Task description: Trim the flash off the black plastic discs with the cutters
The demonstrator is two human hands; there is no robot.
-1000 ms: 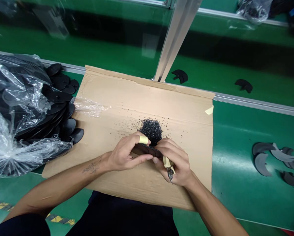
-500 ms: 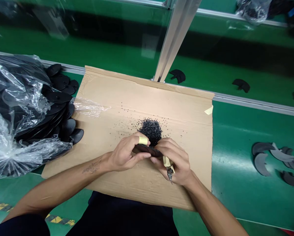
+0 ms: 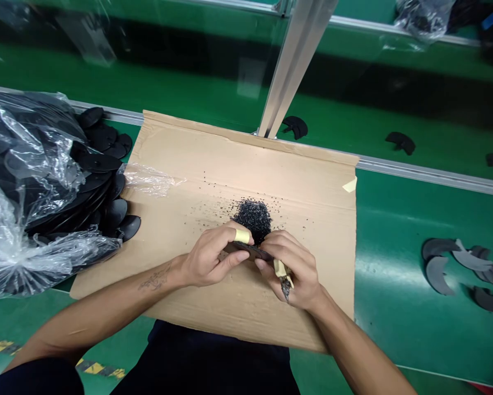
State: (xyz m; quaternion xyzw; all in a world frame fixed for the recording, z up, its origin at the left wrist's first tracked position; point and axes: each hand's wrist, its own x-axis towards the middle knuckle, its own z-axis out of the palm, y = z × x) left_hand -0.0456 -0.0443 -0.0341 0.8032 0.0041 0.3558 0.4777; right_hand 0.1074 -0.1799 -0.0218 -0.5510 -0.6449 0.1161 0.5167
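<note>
My left hand (image 3: 211,258) is closed on a flat black plastic part (image 3: 248,250), its index finger wrapped in yellow tape. My right hand (image 3: 291,269) grips a small metal tool with a taped handle (image 3: 283,277) and also touches the right end of the part. Both hands hover over a sheet of brown cardboard (image 3: 189,219). Just beyond the fingers lies a small heap of black shavings (image 3: 253,215), with loose specks scattered around it.
A clear plastic bag full of black parts (image 3: 32,186) lies at the left, spilling onto the cardboard's edge. Several grey curved parts (image 3: 464,266) lie on the green surface at the right. Black parts (image 3: 295,126) ride the green conveyor behind a metal post (image 3: 296,60).
The black parts on the conveyor have drifted slightly left. My hands have barely shifted on the part.
</note>
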